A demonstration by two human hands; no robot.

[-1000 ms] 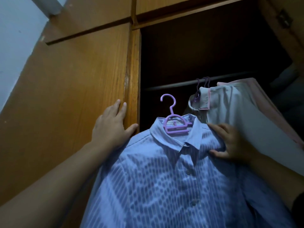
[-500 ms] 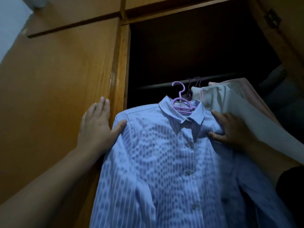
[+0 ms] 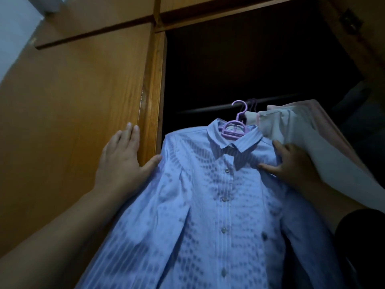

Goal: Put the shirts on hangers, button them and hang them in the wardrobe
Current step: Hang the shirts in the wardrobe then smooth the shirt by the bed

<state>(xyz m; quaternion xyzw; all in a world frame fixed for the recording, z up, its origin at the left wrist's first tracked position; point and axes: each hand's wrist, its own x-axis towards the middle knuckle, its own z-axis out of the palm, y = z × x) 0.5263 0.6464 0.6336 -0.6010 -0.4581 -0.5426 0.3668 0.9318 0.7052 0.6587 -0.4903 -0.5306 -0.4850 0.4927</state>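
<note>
At the far left a closed wooden door (image 3: 79, 113) of the wardrobe (image 3: 153, 94) fills the view, with a strip of pale wall (image 3: 12, 36) above it; the left hand (image 3: 121, 161) lies flat against that door by its edge, fingers straight and close together, thumb stretched out to touch the shoulder of the blue striped shirt (image 3: 210, 205); the shirt is buttoned down its front and sits on a purple hanger (image 3: 234, 130), just in front of the dark open compartment; the hanger's hook reaches up at the rail (image 3: 210, 108), though whether it rests on the rail cannot be told; the right hand (image 3: 291, 163) grips the shirt's other shoulder beside the collar, thumb on the front and fingers curled over the top of the cloth; just right of it a pale grey shirt (image 3: 302, 140) and a pink shirt (image 3: 325, 115) behind it hang from dark hangers on the same rail, the grey one touching the back of the right hand; a dark sleeve (image 3: 360, 232) covers the right arm at the lower right edge.
</note>
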